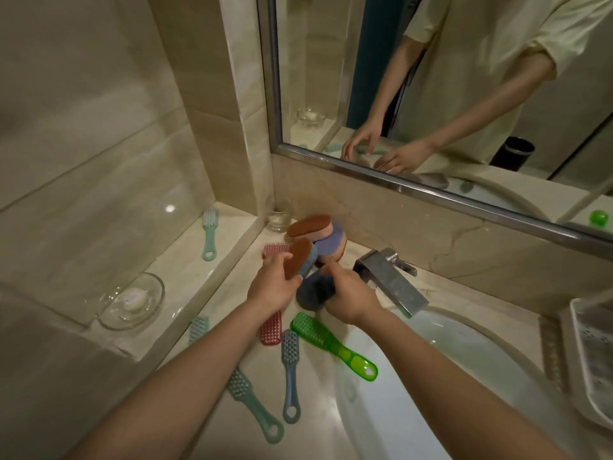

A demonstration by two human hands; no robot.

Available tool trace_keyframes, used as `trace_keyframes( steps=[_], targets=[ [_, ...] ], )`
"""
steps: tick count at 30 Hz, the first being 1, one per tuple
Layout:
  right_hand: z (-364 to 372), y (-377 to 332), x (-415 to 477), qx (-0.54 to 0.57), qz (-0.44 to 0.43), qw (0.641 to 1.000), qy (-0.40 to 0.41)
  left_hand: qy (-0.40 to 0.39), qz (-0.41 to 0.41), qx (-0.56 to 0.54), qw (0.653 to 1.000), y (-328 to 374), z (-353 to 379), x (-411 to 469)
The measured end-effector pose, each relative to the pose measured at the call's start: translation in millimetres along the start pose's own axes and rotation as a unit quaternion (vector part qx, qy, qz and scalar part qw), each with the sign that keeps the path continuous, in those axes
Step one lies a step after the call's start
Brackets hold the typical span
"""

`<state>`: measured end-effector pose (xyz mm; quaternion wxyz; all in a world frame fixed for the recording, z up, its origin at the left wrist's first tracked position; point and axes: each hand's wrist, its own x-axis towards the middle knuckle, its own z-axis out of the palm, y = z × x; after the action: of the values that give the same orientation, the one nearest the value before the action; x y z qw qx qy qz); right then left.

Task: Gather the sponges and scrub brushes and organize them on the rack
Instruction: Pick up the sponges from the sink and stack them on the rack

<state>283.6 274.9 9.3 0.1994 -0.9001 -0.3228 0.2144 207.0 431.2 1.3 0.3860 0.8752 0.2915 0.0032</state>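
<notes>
Gripping one sponge apiece, the hands meet over the back of the tabletop [229, 293], just left of the faucet [388, 277]. The left hand [270, 287] curls its fingers round a brown-faced sponge [298, 260] with a blue body, held on edge. The right hand [351, 298] closes round a dark blue sponge [313, 292], and the two sponges touch. Behind them, against the back wall, lie a pink sponge [308, 224] with a brown top and a purple sponge [331, 244], one leaning on the other, with a glass tumbler [280, 217] in the corner beside them. Near the front of the tabletop the scrub brushes lie scattered: a pink brush [272, 330] partly under the left wrist, a green brush [331, 343] reaching toward the rim of the sink [447, 360], a blue-grey brush [290, 370] just beside it, and a teal brush [253, 406] closest to the front edge. Another teal brush head [199, 327] peeks out from behind the left forearm. On the raised ledge at the left lie a further teal brush [209, 237] and a glass dish [131, 300] holding soap. The white perforated rack [590, 353] sits at the far right edge of the tabletop, well apart from the sponges and brushes.
</notes>
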Motion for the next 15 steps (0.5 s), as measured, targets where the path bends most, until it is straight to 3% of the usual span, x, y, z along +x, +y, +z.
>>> trace_keyframes(
  steps=[6,15],
  targets=[
    [14.9,7.3,30.5,-0.090,-0.053,0.993,-0.057,-0.021,-0.022,-0.020,0.999,-10.1,5.4,24.0],
    [24.7,13.6,51.2,-0.167,-0.106,0.979,-0.055,-0.019,-0.041,0.009,0.999,-24.3,15.2,37.5]
  ],
)
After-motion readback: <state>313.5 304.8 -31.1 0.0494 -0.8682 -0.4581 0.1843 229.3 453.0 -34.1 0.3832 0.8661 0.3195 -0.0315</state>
